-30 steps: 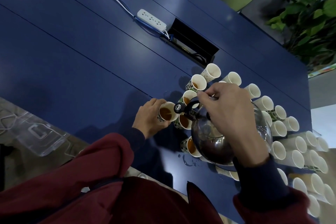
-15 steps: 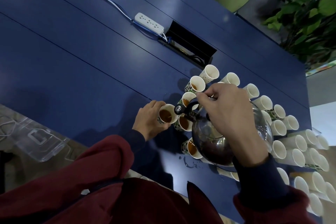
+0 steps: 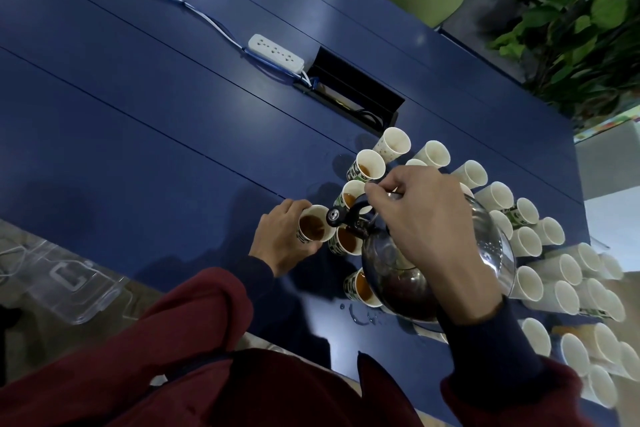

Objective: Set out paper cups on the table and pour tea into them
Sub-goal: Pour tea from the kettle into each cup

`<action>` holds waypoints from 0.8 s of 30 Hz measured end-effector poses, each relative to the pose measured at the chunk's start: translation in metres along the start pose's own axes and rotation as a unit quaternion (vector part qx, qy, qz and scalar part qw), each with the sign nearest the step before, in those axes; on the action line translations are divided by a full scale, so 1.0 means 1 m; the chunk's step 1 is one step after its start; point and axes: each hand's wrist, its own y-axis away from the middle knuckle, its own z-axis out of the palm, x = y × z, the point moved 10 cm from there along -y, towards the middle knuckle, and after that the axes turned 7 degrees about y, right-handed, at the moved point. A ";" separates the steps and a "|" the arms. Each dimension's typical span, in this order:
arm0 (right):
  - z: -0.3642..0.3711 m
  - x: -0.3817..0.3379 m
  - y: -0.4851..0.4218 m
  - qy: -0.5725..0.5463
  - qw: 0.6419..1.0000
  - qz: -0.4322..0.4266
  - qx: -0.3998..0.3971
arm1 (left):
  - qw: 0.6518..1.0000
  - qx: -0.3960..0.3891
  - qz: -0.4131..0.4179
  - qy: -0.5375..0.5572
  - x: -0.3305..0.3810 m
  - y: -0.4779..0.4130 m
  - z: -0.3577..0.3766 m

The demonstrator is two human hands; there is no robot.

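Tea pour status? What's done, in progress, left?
Done: cups are out on the table; four filled cups near the spout show brown tea. In hand: the left hand grips a cup already holding tea, while the right hand holds the kettle with its spout at that cup's rim; no stream is visible. Left: the empty cups to the right, well over a dozen, show white insides.

Five filled cups [image 3: 369,166], many empty cups [image 3: 498,196], one kettle [image 3: 388,263]
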 end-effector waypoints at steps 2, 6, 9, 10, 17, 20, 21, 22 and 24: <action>0.000 -0.001 0.001 0.002 1.000 -0.003 0.002 | 1.000 0.002 0.002 0.002 0.000 0.000 0.000; 0.001 -0.001 0.001 0.004 1.000 -0.003 0.000 | 1.000 0.005 0.006 0.003 0.000 0.000 0.001; 0.002 -0.001 0.001 0.001 1.000 -0.005 0.001 | 1.000 0.004 0.007 0.001 0.000 0.001 0.002; 0.002 -0.001 0.000 -0.001 1.000 -0.005 0.001 | 1.000 0.004 0.008 0.001 0.000 0.001 0.002; 0.001 -0.003 0.001 0.003 1.000 -0.003 0.000 | 1.000 0.006 0.009 -0.005 -0.001 0.001 0.002; 0.000 -0.006 0.001 0.012 1.000 -0.005 0.000 | 1.000 0.009 0.011 -0.004 -0.002 0.001 0.001; 0.000 -0.007 0.001 0.016 1.000 -0.007 0.000 | 1.000 0.008 0.012 -0.004 -0.002 0.000 0.001; 0.001 -0.009 0.001 0.019 1.000 -0.009 -0.001 | 1.000 0.008 0.013 -0.004 -0.002 0.000 0.001; 0.004 -0.012 0.001 0.024 1.000 -0.012 -0.004 | 1.000 0.007 0.015 -0.006 -0.002 0.000 0.002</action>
